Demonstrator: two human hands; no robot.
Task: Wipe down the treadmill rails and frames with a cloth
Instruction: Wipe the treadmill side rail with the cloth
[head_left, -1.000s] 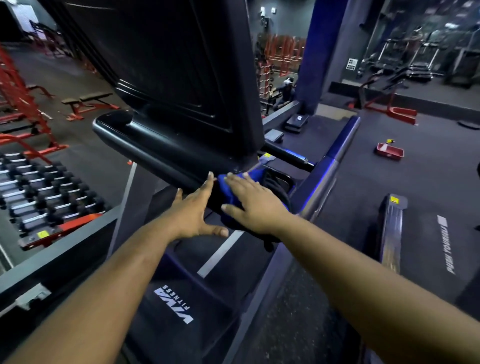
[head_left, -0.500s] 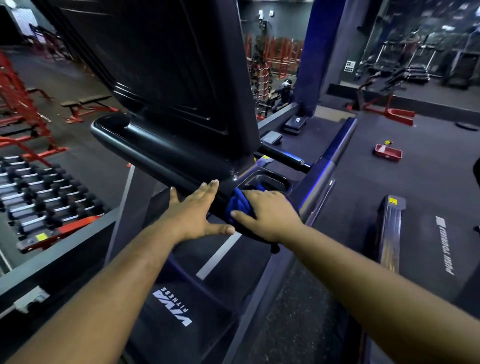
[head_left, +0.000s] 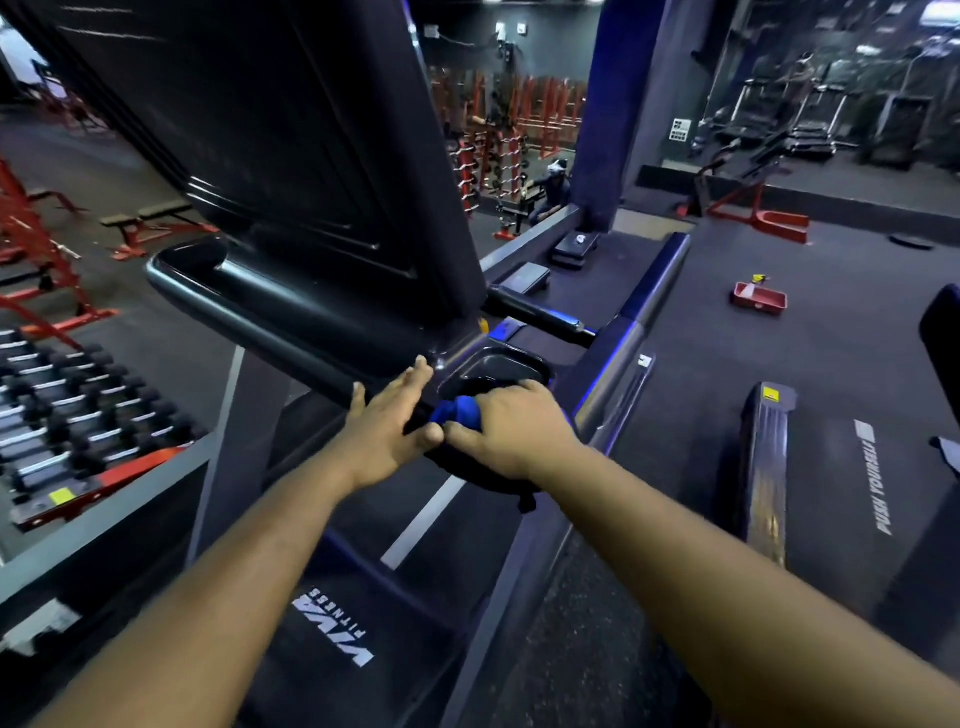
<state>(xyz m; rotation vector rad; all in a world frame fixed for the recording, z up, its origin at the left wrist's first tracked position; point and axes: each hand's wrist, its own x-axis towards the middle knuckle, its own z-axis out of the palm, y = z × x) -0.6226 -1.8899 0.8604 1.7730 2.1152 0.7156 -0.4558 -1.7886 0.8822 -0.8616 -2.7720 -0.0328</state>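
At console near edge: right hand grips cloth (bunched, blue); left hand flat, fingers straight, thumbs touching.

We see a dumbbell rack at lower left, rows of dark dumbbells with a yellow tag on its red edge. Behind it, red weight benches on the dark floor. A red tray lies on the floor at right, well apart from a red frame machine near the far wall. We note a blue pillar at center back, and red racks beyond it. Two dark step platforms lie near the pillar's base.
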